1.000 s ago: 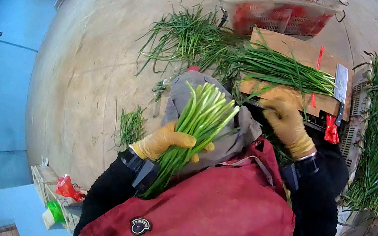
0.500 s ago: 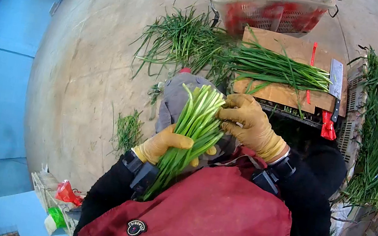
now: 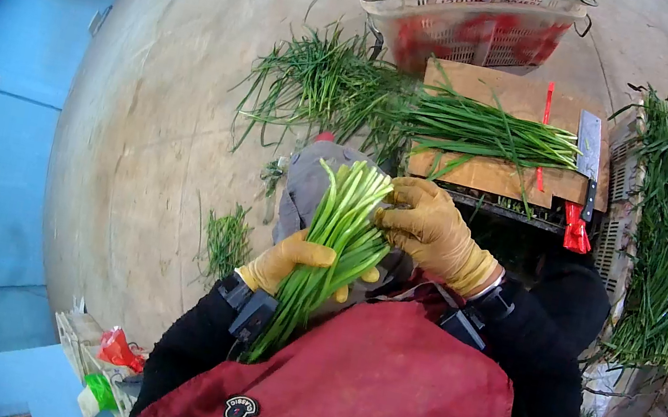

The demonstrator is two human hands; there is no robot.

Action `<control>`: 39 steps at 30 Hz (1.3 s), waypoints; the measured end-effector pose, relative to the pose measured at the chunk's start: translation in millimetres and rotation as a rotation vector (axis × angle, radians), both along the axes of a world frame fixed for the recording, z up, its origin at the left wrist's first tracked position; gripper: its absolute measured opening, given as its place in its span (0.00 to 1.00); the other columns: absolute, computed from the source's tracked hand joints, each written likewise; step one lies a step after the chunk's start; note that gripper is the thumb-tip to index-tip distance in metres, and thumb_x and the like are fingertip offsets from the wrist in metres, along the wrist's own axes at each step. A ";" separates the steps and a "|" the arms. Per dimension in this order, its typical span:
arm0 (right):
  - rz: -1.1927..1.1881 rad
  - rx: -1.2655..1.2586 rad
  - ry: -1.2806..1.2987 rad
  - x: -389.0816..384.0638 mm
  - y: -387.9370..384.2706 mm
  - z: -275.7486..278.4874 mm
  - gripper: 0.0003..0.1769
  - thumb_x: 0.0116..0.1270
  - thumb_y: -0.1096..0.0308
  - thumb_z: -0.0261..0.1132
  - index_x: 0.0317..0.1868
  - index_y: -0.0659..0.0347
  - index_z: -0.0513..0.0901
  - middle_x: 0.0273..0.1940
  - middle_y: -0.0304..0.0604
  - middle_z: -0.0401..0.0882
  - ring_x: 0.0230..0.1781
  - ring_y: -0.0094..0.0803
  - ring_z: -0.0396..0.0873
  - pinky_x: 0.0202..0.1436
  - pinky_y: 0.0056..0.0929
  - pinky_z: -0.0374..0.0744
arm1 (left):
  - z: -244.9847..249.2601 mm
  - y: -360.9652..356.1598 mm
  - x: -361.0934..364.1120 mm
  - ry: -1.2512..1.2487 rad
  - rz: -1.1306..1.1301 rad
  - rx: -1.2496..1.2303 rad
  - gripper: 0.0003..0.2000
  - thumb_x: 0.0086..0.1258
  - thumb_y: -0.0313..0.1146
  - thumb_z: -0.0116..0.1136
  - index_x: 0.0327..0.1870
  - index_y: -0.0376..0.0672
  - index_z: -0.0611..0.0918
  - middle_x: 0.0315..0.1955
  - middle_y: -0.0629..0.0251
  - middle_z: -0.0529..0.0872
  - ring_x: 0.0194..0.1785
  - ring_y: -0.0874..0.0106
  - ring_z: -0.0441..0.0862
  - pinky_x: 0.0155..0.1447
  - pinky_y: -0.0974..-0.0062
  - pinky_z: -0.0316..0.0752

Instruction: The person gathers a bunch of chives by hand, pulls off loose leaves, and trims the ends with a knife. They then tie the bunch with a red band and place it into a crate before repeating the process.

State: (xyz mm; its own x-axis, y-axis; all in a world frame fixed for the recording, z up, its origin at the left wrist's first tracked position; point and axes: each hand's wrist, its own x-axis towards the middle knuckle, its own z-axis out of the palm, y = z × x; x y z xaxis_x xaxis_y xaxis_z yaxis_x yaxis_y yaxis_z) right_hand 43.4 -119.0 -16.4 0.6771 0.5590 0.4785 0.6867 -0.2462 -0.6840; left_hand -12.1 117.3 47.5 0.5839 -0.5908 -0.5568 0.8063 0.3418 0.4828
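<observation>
In the head view, our gloved left hand (image 3: 290, 261) is wrapped round the bunch of green stalks (image 3: 347, 220), thumb across the front, fingertips showing at the far side. The pale ends fan out above that grip; the greener part runs down to our red apron (image 3: 367, 382). Our gloved right hand (image 3: 429, 231) is partly closed, bent fingers against the bunch's side near the pale ends (whether they pinch a stalk, we cannot tell).
</observation>
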 end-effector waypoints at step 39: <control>-0.262 0.754 1.106 -12.7 -22.8 -23.4 0.11 0.74 0.66 0.59 0.51 0.64 0.79 0.53 0.40 0.80 0.47 0.26 0.79 0.53 0.26 0.77 | 15.0 -18.4 9.2 -0.104 -0.220 0.197 0.35 0.59 0.33 0.70 0.69 0.40 0.69 0.57 0.58 0.81 0.57 0.66 0.81 0.52 0.68 0.81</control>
State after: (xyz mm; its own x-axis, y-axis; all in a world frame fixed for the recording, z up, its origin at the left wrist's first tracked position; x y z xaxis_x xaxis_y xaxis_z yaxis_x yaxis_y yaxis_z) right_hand 30.7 -141.8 -39.7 0.9470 0.2028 -0.2492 -0.3116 0.3910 -0.8660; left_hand -2.9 98.9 62.5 0.5134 -0.5963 -0.6172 0.7936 0.0561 0.6059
